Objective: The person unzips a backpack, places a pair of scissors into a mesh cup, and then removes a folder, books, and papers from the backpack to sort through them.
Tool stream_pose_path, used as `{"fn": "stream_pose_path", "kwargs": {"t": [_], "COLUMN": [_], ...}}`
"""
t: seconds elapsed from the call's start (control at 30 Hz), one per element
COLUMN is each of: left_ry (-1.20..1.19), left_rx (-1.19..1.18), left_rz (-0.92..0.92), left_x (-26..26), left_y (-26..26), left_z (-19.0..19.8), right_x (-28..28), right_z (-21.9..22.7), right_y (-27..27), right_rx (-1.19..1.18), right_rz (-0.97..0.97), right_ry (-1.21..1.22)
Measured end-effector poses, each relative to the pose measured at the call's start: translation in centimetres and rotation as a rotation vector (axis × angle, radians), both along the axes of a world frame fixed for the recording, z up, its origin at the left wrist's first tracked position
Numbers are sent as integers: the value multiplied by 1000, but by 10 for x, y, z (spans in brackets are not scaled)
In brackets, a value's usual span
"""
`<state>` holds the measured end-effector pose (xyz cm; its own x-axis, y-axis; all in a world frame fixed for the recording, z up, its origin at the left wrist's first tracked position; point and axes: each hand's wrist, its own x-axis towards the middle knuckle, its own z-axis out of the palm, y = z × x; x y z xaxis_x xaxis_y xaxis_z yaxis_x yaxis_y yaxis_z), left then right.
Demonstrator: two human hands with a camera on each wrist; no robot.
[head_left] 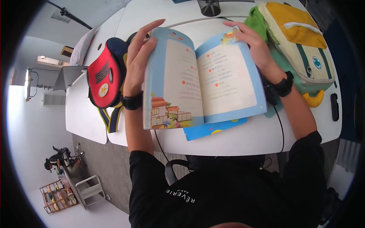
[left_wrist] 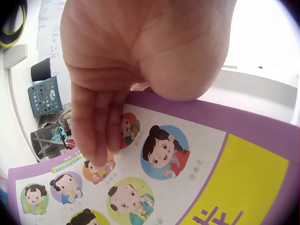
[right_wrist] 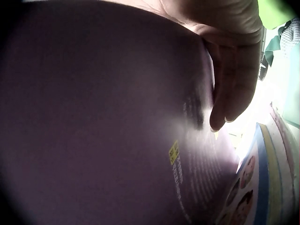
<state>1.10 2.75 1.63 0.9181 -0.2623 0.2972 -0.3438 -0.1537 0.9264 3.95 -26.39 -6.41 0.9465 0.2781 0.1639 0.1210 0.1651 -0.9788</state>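
Observation:
An open picture book point(head_left: 182, 76) with blue-bordered pages is held up over the table, a cartoon house on its lower left page. My left hand point(head_left: 138, 62) grips its left edge, thumb on the page side. In the left wrist view, the fingers of the left hand point(left_wrist: 101, 122) lie against the outer cover point(left_wrist: 206, 112), purple and white with cartoon children in circles. At the right edge, my right hand point(head_left: 258, 49) holds the other half. Its fingers point(right_wrist: 234, 84) press behind the dark purple back cover point(right_wrist: 103, 112) in the right wrist view.
Beneath the open book lies a blue booklet point(head_left: 213, 130) on the white table point(head_left: 243, 144). A red and navy backpack point(head_left: 102, 79) rests at the left, a yellow, cream and green backpack point(head_left: 304, 45) at the right. A black mesh holder point(head_left: 209, 7) stands at the back.

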Motion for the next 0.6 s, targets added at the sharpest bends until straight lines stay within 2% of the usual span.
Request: {"fn": "stream_pose_path", "kwargs": {"t": [0.03,0.1,0.23,0.3,0.33,0.4,0.53,0.6], "left_ry": [-3,-36,-88,-88,-89,-83,-68,-61], "left_rx": [9,46,61,70,77,70,41,50], "left_rz": [10,2,-22,-26,-32,-38,-42,-42], "left_x": [0,2,4,5,6,6,4,3], "left_y": [1,3,4,5,5,6,5,6], "left_z": [0,-1,-3,-3,-3,-4,-2,-1], "right_x": [-1,-5,-7,-3,-2,0,2,-2], "right_z": [1,3,9,6,7,10,2,6], "right_y": [3,8,13,4,1,-3,-1,-1], "right_rx": [9,-124,-96,-194,-195,-114,-64,147], "right_rz": [10,-144,-169,16,16,149,9,121], "right_ry": [-3,-185,-256,-122,-122,28,-131,90]}}
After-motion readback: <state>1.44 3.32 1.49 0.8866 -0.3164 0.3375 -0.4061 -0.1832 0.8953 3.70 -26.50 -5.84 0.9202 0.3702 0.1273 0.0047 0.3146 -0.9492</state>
